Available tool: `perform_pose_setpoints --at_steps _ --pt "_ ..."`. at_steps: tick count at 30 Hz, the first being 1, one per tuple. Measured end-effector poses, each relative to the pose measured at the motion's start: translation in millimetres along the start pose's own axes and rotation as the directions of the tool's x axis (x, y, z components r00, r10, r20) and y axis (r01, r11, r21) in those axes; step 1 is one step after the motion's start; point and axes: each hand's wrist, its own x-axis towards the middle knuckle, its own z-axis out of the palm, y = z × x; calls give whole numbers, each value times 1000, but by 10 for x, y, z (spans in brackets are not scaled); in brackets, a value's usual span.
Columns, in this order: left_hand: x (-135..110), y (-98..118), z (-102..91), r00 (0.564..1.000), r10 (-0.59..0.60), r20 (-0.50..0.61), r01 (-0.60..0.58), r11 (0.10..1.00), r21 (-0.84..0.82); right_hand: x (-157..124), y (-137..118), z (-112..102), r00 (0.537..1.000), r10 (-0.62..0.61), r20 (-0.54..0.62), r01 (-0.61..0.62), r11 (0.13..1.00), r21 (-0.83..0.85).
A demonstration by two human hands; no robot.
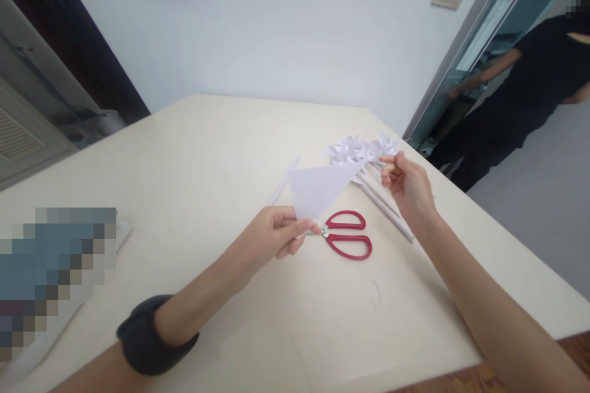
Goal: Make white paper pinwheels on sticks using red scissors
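My left hand (283, 232), with a dark band on the wrist, pinches a white sheet of paper (318, 189) by its lower corner. The paper tapers to a point on the right, close to the fingers of my right hand (409, 187). Those fingers are closed together; whether they hold anything cannot be made out. Red-handled scissors (346, 236) lie on the table just under and right of my left hand, their blades mostly hidden by it. Behind the paper, white folded paper flowers (350, 149) lie with rolled paper sticks (387, 206).
A white rolled paper stick (279, 189) lies behind my left hand on the cream table (221, 153). Thin strands (377, 291) lie near the front. At the left edge is a blurred-out flat item (59, 270). A person in dark clothes (520, 86) stands beyond the right edge.
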Motion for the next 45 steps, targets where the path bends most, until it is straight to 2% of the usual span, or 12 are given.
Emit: perform_pose_setpoints --at_steps 3,6,8,11,13,15,18,23,27,31,40,45 --pt "19 -55 15 997 8 -82 -7 1000 11 -116 44 133 972 112 205 -107 994 -34" --pt "60 -113 26 989 6 -149 5 998 67 -277 59 389 873 195 447 -173 981 -89" --pt "82 -134 13 986 31 -165 -25 999 37 -337 38 467 838 192 510 -169 981 -92" --pt "99 -144 -24 972 105 -210 -140 977 -162 -338 28 420 802 158 576 -130 987 -89" --pt "102 -146 -37 966 135 -222 -198 936 -292 -318 70 378 799 167 578 -129 986 -107" --pt "101 -154 -34 970 140 -198 -203 916 -346 -312 147 390 830 197 521 -142 979 -143" --pt "96 -170 -11 966 122 -227 -181 948 -263 -347 274 482 893 189 407 -134 978 -161" --pt "99 -170 10 922 182 -342 -232 966 -112 -422 297 573 897 244 368 -203 968 -146" --pt "114 -193 22 984 96 -149 -121 979 -167 -428 199 569 943 176 282 -152 983 -107" --pt "113 -205 30 989 102 -107 -119 980 -160 -424 150 551 916 157 371 -120 985 -120" --pt "86 -140 -18 985 170 27 -145 907 -395 -383 142 406 918 130 375 -116 991 -59" --pt "83 -158 -65 981 184 64 -127 853 -507 -408 53 376 894 16 447 55 988 -144"
